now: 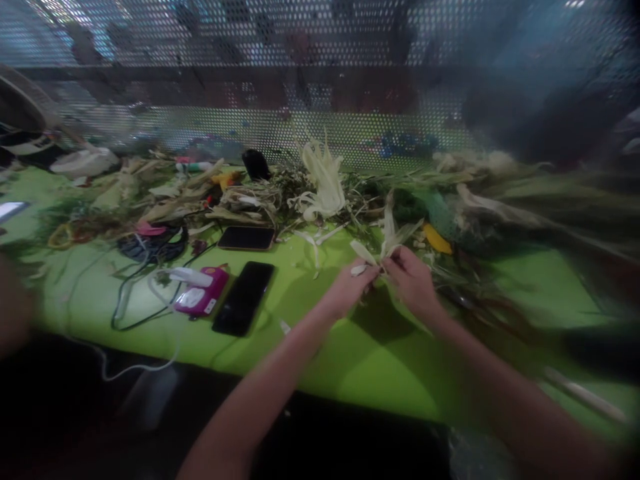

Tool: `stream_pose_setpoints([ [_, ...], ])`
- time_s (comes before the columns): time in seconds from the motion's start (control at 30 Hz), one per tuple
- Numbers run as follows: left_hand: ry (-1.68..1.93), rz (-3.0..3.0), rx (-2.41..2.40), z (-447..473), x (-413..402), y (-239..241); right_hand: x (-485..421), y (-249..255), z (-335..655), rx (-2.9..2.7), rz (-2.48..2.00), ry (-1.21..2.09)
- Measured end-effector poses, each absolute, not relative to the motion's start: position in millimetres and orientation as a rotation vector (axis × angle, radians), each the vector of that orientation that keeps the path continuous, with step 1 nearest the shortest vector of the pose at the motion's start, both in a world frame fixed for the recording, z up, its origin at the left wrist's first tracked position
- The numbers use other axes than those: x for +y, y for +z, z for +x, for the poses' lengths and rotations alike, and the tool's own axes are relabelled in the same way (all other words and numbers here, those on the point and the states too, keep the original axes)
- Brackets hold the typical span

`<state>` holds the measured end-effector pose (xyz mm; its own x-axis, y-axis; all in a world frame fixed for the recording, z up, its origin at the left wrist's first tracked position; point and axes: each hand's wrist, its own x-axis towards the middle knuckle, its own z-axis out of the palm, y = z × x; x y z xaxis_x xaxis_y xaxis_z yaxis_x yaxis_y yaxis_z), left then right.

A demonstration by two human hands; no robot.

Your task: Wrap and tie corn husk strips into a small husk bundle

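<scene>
Both my hands are close together above the right-centre of the green table (295, 307). Pale corn husk strips (393, 230) fan upward from between my fingers. My left hand (353, 285) is closed in a pinch around the base of the husk. My right hand (411, 277) pinches the same husk from the other side, fingertips nearly meeting the left ones. Just behind stands a larger pale husk bundle (323, 183), splayed upward. A few thin husk scraps (316, 247) lie in front of it on the table.
Two dark phones (243, 298) (246, 237) lie left of my hands, beside a magenta power strip (203, 293) with cables. Dried plant material (250, 197) heaps along a perforated metal screen (225, 100). A yellow object (437, 239) and blurred stalks (525, 200) are at right.
</scene>
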<state>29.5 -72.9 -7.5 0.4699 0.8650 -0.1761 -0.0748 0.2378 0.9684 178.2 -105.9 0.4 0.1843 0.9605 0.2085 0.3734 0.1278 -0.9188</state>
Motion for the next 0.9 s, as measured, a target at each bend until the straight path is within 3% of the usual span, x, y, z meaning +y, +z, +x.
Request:
stream_pose_setpoints([
  [0.2,0.746,1.345,0.860,23.7,-70.2,-2.7,-99.2,-2.4,183.2,-1.270,-1.372,0.861],
  [0.4,0.774,1.581,0.940,27.2,-70.6,-8.2,-97.8,11.2,198.3,-1.593,-1.446,0.371],
  [0.53,0.743,1.669,0.932,30.7,-70.5,-10.7,-98.2,11.4,196.2,-1.719,-1.404,0.348],
  [0.77,0.668,1.494,0.835,29.3,-71.6,-16.6,-99.4,4.3,186.0,-1.642,-1.338,0.430],
  [0.9,0.744,1.230,0.886,31.8,-73.0,-17.3,-100.5,12.8,191.8,-1.594,-1.408,0.260],
])
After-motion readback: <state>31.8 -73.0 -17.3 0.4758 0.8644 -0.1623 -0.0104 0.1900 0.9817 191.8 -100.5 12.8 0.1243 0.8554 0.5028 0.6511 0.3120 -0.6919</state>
